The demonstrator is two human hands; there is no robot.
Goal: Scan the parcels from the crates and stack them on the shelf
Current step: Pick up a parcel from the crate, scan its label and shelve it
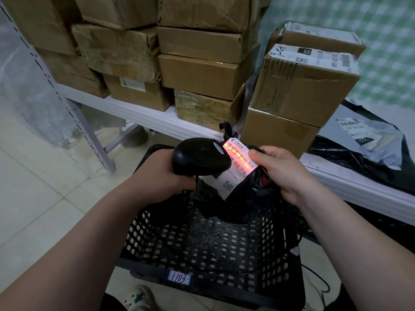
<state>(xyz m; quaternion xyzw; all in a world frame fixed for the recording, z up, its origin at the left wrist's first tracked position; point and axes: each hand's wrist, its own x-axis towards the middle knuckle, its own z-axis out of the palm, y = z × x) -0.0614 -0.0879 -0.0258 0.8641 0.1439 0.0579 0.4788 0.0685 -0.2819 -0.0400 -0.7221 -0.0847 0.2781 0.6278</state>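
While the left hand (161,176) is wrapped around the handle of a black scanner (197,157), the right hand (283,173) grips a black plastic-bag parcel (244,203), thumb pressed on the edge of its white label (233,171). The scanner head sits just beside the label, and red light glows across the barcode, with A03-210 readable under it. The parcel is held up over a black mesh crate (202,243), which has a little blue tag (179,277) on its near rim with 1103 handwritten on it. Behind the hands there's a white shelf (143,115) loaded with stacked cardboard boxes (197,75), some pretty dented. Off to the right on that shelf lies a grey and black mailer bag (370,140) with its own label. Pale floor tiles (33,198) on the left, and a white shoe (141,297) pokes in at the bottom edge.
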